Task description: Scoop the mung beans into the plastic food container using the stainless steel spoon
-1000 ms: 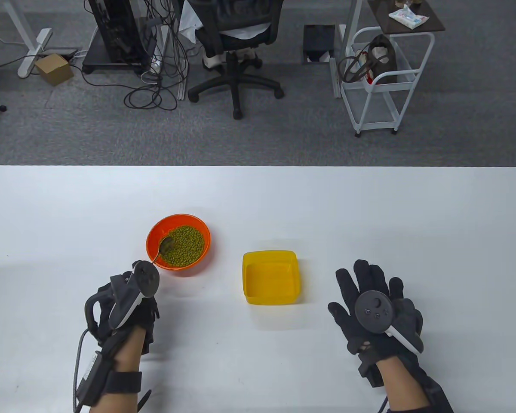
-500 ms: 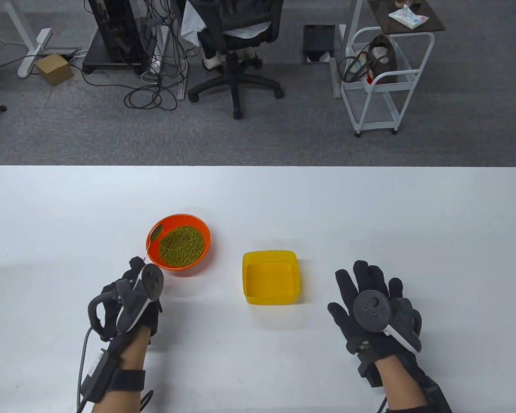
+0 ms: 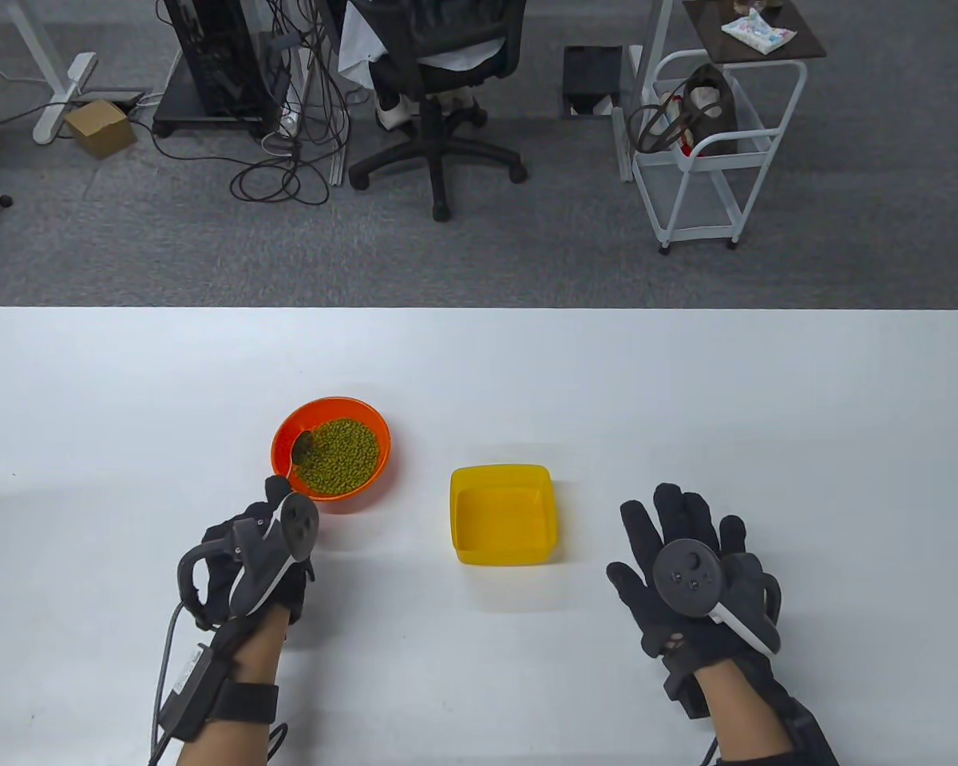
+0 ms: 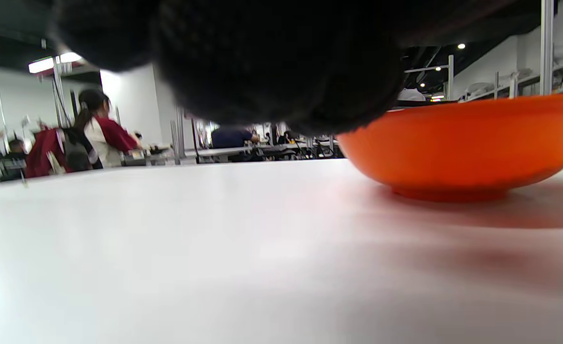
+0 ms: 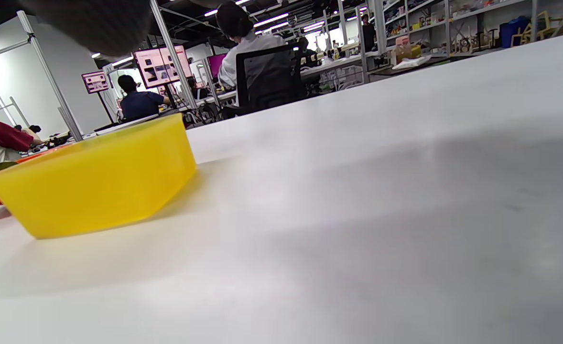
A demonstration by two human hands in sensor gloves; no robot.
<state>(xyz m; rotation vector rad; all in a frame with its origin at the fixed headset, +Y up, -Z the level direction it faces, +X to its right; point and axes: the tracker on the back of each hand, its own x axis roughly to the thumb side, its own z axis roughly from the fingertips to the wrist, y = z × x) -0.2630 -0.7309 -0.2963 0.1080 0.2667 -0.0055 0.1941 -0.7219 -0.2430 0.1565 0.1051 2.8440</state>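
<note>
An orange bowl [image 3: 284, 435] of mung beans [image 3: 343, 455] stands left of centre on the white table; it also shows in the left wrist view [image 4: 458, 143]. My left hand [image 3: 275, 511] holds a stainless steel spoon [image 3: 300, 448] by the handle, its head dipped into the beans at the bowl's left side. A yellow plastic container [image 3: 501, 515] sits empty to the right of the bowl; it also shows in the right wrist view [image 5: 95, 177]. My right hand [image 3: 678, 535] rests flat on the table, fingers spread, right of the container.
The white table [image 3: 686, 383] stretches beyond the hands. On the floor behind it are an office chair [image 3: 439, 80], a white wire cart [image 3: 714, 144] and cables.
The left hand moved right and slightly forward. The spoon head went from the beans to the bowl's left rim, then dipped back into the beans. The right hand stayed put.
</note>
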